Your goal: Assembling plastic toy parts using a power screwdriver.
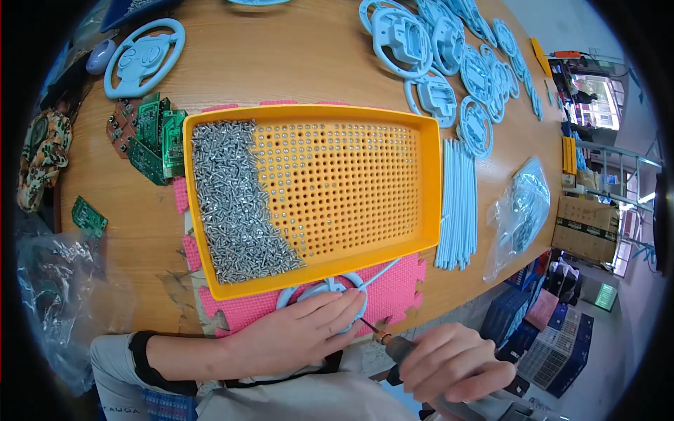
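Note:
My left hand [291, 340] lies over a light blue toy steering wheel [330, 285], holding it down on a pink foam mat [393, 295]. Its fingers cover much of the wheel's near side. In my right hand [456, 365] is an electric screwdriver [399, 349], its thin bit slanting toward the wheel's right edge beside my left fingertips. Whether the bit touches a screw is too small to tell. A thin light blue rod [381, 272] sticks out from the wheel to the upper right. The far part of the wheel is hidden by a yellow tray [434, 189].
Loose silver screws [235, 203] heap at the tray's left; its perforated base holds others. Light blue rods [456, 210] and a clear bag [523, 210] lie right. Wheel parts [404, 42] spread far right. Green circuit boards [149, 126] and another steering wheel [144, 59] are left.

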### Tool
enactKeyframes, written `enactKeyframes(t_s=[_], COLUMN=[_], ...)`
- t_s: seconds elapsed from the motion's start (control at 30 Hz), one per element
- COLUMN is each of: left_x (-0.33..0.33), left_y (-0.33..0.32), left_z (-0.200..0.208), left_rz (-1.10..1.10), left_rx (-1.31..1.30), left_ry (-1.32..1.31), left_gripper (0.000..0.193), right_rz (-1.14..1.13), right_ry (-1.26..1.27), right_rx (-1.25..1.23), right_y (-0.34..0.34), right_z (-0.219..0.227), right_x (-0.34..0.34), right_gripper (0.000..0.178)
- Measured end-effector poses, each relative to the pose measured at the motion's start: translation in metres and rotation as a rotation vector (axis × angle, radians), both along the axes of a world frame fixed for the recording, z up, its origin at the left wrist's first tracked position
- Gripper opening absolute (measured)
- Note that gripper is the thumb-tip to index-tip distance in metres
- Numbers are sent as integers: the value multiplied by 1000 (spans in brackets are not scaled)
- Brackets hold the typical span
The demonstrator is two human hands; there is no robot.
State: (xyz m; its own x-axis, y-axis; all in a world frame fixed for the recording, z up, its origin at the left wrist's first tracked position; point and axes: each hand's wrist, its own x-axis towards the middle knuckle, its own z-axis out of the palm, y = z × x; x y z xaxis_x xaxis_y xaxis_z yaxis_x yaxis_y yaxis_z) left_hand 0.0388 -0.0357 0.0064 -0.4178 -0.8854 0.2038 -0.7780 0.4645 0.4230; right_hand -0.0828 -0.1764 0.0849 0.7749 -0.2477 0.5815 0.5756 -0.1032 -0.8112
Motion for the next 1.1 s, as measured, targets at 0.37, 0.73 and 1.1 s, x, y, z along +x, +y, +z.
enactKeyframes(t_s=[0.37, 0.73, 1.1], left_x=[-2, -2, 0], left_y=[1, 0, 5], left_z=[-2, -2, -5], left_rz=[26, 48, 71], left_rx=[17, 20, 43], left_ry=[44, 128, 150], left_gripper=[31, 29, 32], right_rz=[37, 196, 413], right_ry=[141, 106, -67], right_rx=[-80, -28, 95], right_y=[3, 1, -11], right_z=[-10, -14, -8], right_x=[-15, -3, 33], right_gripper=[23, 7, 24])
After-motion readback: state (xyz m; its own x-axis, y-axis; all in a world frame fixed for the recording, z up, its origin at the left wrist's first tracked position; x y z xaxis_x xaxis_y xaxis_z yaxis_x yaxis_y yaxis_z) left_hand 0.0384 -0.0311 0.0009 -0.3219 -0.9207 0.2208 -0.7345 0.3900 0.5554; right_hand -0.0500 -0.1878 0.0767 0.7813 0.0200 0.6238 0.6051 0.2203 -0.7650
